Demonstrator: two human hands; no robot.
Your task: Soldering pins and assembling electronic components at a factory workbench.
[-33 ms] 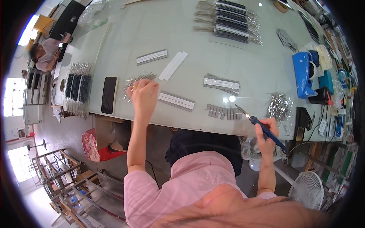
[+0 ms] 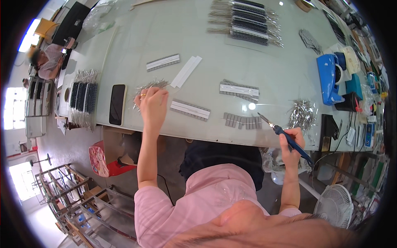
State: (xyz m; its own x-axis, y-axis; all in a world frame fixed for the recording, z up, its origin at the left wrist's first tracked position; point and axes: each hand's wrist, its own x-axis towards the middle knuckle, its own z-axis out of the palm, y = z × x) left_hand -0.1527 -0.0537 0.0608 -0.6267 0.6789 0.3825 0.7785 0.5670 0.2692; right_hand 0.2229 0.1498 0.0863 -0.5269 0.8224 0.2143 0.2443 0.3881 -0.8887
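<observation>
My left hand (image 2: 154,104) is over a pile of thin silvery wire leads (image 2: 155,84) on the table. Its fingers are pinched together, and what is between them is too small to make out. In my right hand (image 2: 292,144) is a soldering iron (image 2: 291,142) with a dark blue handle, its metal tip pointing up and left. Left of the tip lies a row of small grey blocks (image 2: 242,122). Segmented grey strips with white bands lie farther in: one strip (image 2: 190,110) right of my left hand, another (image 2: 163,62) beyond it, and a stacked group (image 2: 239,90) near the middle.
White strips (image 2: 186,72) lie beyond my left hand, a phone (image 2: 117,104) to its left. A loose wire pile (image 2: 302,114) and a blue tape dispenser (image 2: 328,79) are at right. Bundled dark strips with wires (image 2: 249,22) lie at the back. Another person (image 2: 49,62) sits far left.
The tabletop sits very slightly farther left in the picture. My left hand has shifted a little left over the wire pile; my right hand still holds the soldering iron.
</observation>
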